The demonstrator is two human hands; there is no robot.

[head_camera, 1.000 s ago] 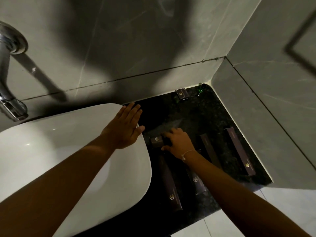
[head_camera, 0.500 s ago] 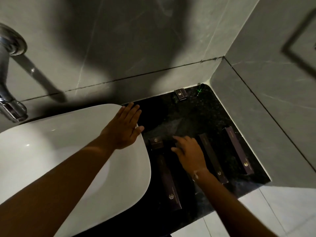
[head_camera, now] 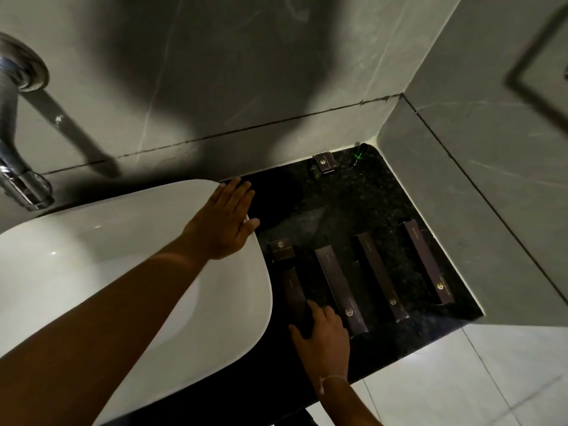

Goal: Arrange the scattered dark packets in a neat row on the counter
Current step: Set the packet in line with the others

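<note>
Several long dark packets lie side by side on the black counter (head_camera: 353, 204): one at the right (head_camera: 425, 259), one in the middle (head_camera: 379, 273), one left of it (head_camera: 339, 287), and the leftmost (head_camera: 293, 292) beside the basin. A small dark packet (head_camera: 281, 249) sits just beyond the leftmost one. Another small packet (head_camera: 325, 162) lies by the back wall. My right hand (head_camera: 324, 339) rests on the near end of the leftmost long packet, fingers closing around it. My left hand (head_camera: 224, 222) lies flat and open on the basin's rim.
A white basin (head_camera: 92, 272) fills the left side, with a chrome tap (head_camera: 18, 167) on the wall above it. Grey tiled walls close the counter at the back and right. A small green-glinting object (head_camera: 359, 152) sits in the back corner. Pale floor tiles show below the counter's edge.
My right hand has drawn back from the small packet near the basin toward me and now sits on the near end of the leftmost long packet. My left hand has stayed put.
</note>
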